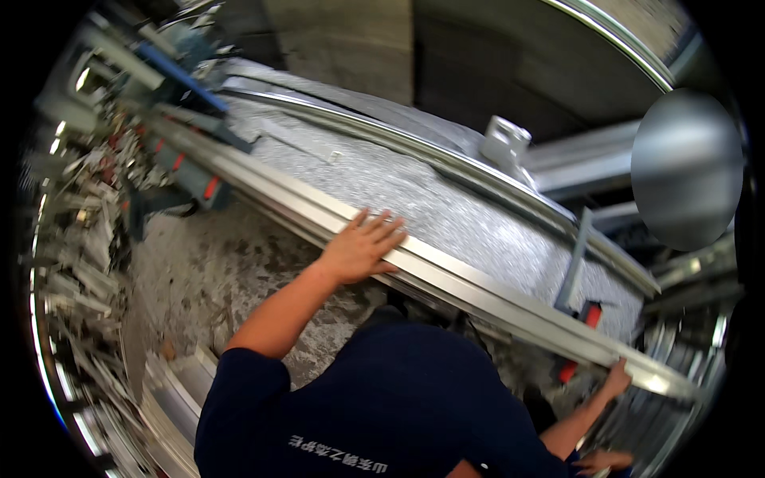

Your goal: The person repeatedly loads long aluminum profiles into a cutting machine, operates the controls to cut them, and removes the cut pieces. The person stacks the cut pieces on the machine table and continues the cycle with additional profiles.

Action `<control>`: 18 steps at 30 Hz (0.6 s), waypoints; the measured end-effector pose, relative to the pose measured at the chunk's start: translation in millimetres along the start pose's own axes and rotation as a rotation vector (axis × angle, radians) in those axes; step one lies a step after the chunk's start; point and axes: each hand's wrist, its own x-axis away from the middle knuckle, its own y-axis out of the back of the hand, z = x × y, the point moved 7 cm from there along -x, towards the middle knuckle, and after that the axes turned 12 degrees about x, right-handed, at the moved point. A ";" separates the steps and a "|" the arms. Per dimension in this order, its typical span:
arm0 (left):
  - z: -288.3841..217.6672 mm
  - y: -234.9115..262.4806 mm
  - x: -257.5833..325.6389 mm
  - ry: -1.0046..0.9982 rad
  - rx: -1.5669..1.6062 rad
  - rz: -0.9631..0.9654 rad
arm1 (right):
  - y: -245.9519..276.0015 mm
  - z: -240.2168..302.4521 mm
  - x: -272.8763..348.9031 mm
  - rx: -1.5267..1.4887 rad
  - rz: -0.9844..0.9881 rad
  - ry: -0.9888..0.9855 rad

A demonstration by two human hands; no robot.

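A long, pale metal profile (486, 288) with lengthwise grooves runs slantwise in front of me, from the upper left to the lower right. My left hand (362, 248) lies on its top with the fingers spread, near the middle of its length. Toward the right end, my right hand (617, 378) wraps the near edge of the same profile, its fingers partly hidden beneath. Past the profile stretches a bench top (398, 203) strewn with silvery metal chips.
A curved metal rail (382, 131) borders the bench's far side; a small silvery block (506, 141) stands there. Blue machine parts (183, 76) and scrap piles (88, 207) lie left. A red-and-black fitting (591, 314) sits by the right hand. Another hand (603, 460) shows lower right.
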 end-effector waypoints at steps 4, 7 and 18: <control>-10.6 -2.8 -3.5 0.127 -0.003 0.107 | 11.4 31.8 50.5 0.757 -0.112 0.304; -30.3 10.8 0.6 0.071 -0.013 -0.046 | 49.1 51.8 84.4 -0.417 -0.245 -0.255; -240.9 -52.2 -152.7 -0.199 0.227 0.617 | -18.5 134.1 105.4 -2.101 0.352 -0.621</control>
